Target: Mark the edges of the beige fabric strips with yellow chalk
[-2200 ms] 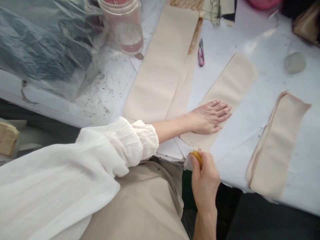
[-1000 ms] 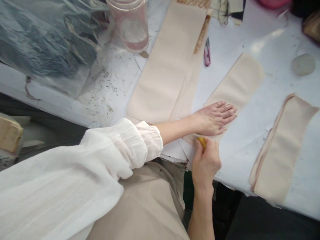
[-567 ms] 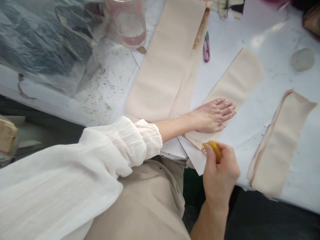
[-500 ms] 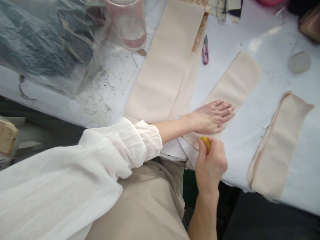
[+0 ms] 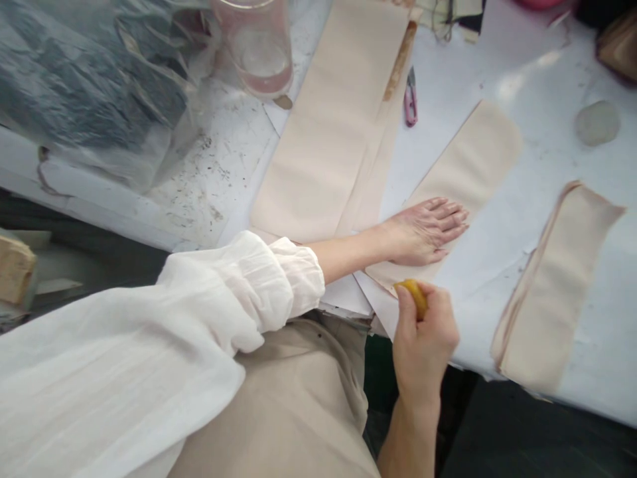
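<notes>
My left hand (image 5: 425, 232) lies flat, palm down, across a long beige piece (image 5: 470, 156) that looks like leather, its far end rounded. The fingers are stretched out and hold nothing. Just below it, my right hand (image 5: 425, 332) pinches a small yellow lump (image 5: 413, 295) between thumb and curled fingers; what it is made of cannot be made out. This lump is beside the near end of the beige piece, and I cannot tell whether they touch. A stack of similar beige strips (image 5: 557, 285) lies to the right.
Larger beige sheets (image 5: 323, 133) lie left of my hands. Pink-handled thread snips (image 5: 411, 106), a clear jar (image 5: 259, 56) and a round pale disc (image 5: 597, 123) are on the white-covered table (image 5: 527, 199). A plastic-wrapped dark bundle (image 5: 84, 79) fills the upper left.
My right hand has moved slightly down and to the right with the yellow lump, away from the beige piece's edge. My left hand has stayed in place.
</notes>
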`<state>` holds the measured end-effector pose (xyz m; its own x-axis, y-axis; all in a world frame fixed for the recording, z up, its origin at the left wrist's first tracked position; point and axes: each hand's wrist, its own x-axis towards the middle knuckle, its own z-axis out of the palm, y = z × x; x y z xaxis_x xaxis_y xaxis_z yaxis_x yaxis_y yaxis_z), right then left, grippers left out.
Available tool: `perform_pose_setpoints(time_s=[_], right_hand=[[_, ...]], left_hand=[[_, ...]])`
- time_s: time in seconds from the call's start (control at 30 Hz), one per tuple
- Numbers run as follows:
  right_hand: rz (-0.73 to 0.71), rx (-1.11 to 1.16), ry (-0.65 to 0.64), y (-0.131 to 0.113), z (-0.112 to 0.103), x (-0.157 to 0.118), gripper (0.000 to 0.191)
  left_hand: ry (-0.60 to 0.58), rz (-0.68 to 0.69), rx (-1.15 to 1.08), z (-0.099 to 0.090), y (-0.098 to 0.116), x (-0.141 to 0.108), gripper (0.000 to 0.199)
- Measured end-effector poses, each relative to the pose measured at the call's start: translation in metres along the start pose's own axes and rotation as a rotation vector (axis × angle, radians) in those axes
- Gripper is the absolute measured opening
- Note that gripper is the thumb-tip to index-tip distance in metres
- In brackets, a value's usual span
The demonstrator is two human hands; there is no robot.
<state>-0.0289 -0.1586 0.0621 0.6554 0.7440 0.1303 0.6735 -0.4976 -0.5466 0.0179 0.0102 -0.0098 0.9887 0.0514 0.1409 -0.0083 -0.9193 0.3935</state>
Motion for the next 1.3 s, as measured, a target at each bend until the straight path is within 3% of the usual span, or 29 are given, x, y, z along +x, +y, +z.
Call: perform_pose_setpoints(time_s=[0.17,0.33,0.43,0.5,0.63,0.77,0.87,0.97,1.13,1.2,1.3], right_hand=[[-0.071,-0.142,-0.071,-0.005,0.028,0.004,0.025],[-0.002,-0.007,-0.240,-0.005,0.004,-0.017,0.016],[0.040,0.070,-0.106,-0.002,-0.005,-0.011,0.011],[0.005,0.027,-0.027,-0.002,0.003,-0.002,0.014],[-0.043,-0.122,-0.097,-0.009,0.024,0.000,0.026],[-0.009,-0.062,-0.220,-0.014,0.012,-0.020,0.023],[0.009,0.069,-0.132,-0.011,-0.003,-0.019,0.013],[-0.034,0.019,-0.020,-0.009,0.005,-0.003,0.015],[0.001,-0.230,-0.111,-0.016,0.029,-0.003,0.032],[0.013,-0.249,-0.197,-0.019,0.021,-0.014,0.031],[0.022,-0.080,-0.252,-0.019,0.000,-0.020,0.021]], left_hand=[[-0.012,0.011,0.022,-0.002,0.001,-0.001,0.065],[-0.001,0.004,0.026,0.000,0.000,-0.001,0.066],[0.019,0.012,0.022,0.001,0.000,-0.001,0.065],[0.033,0.007,0.014,0.001,0.000,-0.001,0.065],[0.014,0.006,0.002,-0.001,0.001,-0.001,0.065],[0.006,0.011,0.016,-0.003,0.001,-0.002,0.065],[0.000,0.005,0.030,-0.002,0.001,-0.002,0.064],[0.010,0.004,0.044,-0.002,0.002,-0.003,0.064],[0.003,0.012,0.059,-0.005,0.002,-0.004,0.064],[-0.008,0.008,0.056,-0.005,0.002,-0.004,0.064],[-0.017,0.001,0.040,-0.004,0.001,-0.003,0.065]])
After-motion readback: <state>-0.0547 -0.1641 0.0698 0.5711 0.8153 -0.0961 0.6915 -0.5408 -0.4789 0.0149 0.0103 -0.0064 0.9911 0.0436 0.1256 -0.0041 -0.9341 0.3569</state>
